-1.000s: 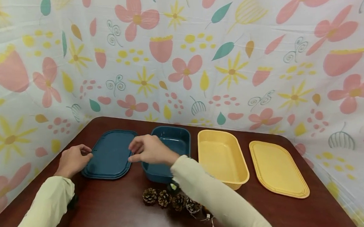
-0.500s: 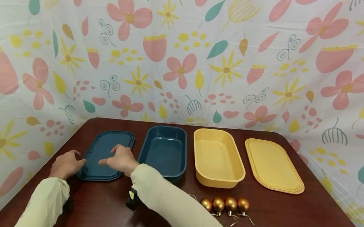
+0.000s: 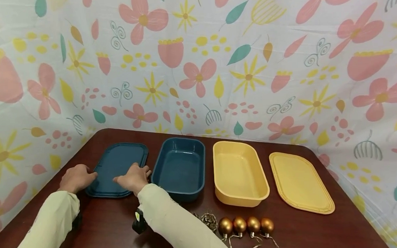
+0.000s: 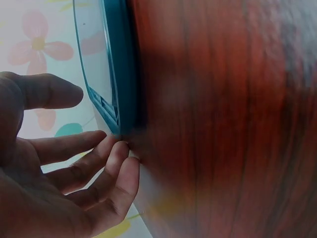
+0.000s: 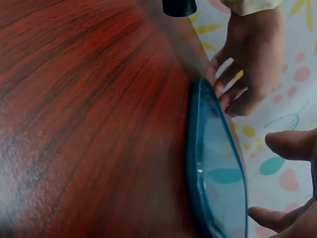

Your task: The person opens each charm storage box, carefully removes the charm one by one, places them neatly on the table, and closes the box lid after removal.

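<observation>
A dark blue lid [image 3: 114, 164] lies flat at the left of the table. My left hand [image 3: 76, 179] is at its left edge. In the left wrist view, fingertips [image 4: 119, 148] reach the edge of the blue lid [image 4: 128, 74], while the thumb stays apart above it. At the opposite side, my right hand [image 3: 134, 178] has its thumb over the lid and its fingers by the right edge. Seen from the right wrist, thumb and a finger [image 5: 270, 218] are spread beside the rim. A matching blue box [image 3: 180, 170], with nothing in it, stands right of that hand.
Further right stand a yellow box [image 3: 239, 170] and a flat yellow lid [image 3: 300, 182]. Several gold ball ornaments [image 3: 239, 225] with strings lie in a row in front, beside a pine cone [image 3: 209, 221] partly behind the right sleeve. A flowered cloth [image 3: 196, 75] hangs behind the table [image 3: 113, 233].
My right hand has moved left from over the blue box to the blue lid's right side. The left hand stays near the lid's left edge. The ornaments have come into view.
</observation>
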`<state>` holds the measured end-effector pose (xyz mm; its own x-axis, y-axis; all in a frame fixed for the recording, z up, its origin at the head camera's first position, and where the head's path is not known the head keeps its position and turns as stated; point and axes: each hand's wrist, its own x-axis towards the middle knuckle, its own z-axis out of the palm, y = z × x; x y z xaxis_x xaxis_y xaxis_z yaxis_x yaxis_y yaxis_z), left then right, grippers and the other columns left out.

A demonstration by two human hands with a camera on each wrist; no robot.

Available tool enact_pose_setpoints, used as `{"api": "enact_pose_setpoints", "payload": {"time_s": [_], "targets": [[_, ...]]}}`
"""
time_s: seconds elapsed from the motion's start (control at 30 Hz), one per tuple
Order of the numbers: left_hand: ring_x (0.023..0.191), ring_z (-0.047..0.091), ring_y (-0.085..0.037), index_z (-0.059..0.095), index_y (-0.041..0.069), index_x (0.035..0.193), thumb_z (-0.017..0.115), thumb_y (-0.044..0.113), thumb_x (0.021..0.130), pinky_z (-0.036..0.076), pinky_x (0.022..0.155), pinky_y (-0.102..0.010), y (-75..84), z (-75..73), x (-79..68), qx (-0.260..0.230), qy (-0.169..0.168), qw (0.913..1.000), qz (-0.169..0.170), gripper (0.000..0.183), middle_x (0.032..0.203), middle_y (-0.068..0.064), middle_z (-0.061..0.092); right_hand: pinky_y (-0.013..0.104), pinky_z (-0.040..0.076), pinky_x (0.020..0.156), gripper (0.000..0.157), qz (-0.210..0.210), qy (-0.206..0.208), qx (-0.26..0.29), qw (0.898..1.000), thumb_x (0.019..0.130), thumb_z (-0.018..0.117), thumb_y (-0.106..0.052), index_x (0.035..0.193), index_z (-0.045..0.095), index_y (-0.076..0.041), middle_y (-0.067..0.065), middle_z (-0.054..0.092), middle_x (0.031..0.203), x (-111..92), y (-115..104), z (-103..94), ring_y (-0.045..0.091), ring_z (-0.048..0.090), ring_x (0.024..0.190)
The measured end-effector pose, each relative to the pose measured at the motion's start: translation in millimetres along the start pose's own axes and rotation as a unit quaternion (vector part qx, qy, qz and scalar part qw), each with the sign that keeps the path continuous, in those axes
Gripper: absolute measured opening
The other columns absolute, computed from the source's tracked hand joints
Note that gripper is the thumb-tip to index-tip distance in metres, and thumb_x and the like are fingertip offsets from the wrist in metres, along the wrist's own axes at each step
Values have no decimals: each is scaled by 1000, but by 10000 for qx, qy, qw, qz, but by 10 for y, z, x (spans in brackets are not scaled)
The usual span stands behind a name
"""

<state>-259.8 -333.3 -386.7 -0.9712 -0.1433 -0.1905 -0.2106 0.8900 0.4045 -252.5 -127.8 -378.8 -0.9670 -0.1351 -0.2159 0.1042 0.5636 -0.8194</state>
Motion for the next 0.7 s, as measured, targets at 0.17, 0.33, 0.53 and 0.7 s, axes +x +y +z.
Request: {"api": "enact_pose_setpoints", "payload": {"time_s": [0.17,0.33,0.53,0.7], "targets": [[112,57,-54,51,-19,134,56,28,99,54,86,-57,53,43,3,17,24,9999,153,59,134,-40,52,57,31,121,84,68,94,-177,9998,84,82,-34,153,41,-8,19,31,160,33,40,24,38,19,155],[113,56,-54,49,-20,136,56,28,98,54,88,-59,57,53,-8,21,87,9998,163,61,136,-41,50,57,31,120,82,-93,114,-157,9998,82,84,-32,150,44,-7,20,37,157,49,52,28,38,20,155],[115,55,-55,48,-21,136,54,27,99,54,88,-58,17,69,-14,-133,188,9996,148,61,137,-41,50,61,32,120,82,-128,48,110,9998,83,83,-30,151,43,-8,20,33,159,54,46,32,41,16,156],[111,59,-52,50,-21,134,53,24,100,56,84,-54,-30,89,-26,-387,497,9976,270,57,131,-39,56,61,35,117,79,-177,83,183,9996,84,83,-28,149,44,-9,20,36,158,79,24,8,40,20,154]]}}
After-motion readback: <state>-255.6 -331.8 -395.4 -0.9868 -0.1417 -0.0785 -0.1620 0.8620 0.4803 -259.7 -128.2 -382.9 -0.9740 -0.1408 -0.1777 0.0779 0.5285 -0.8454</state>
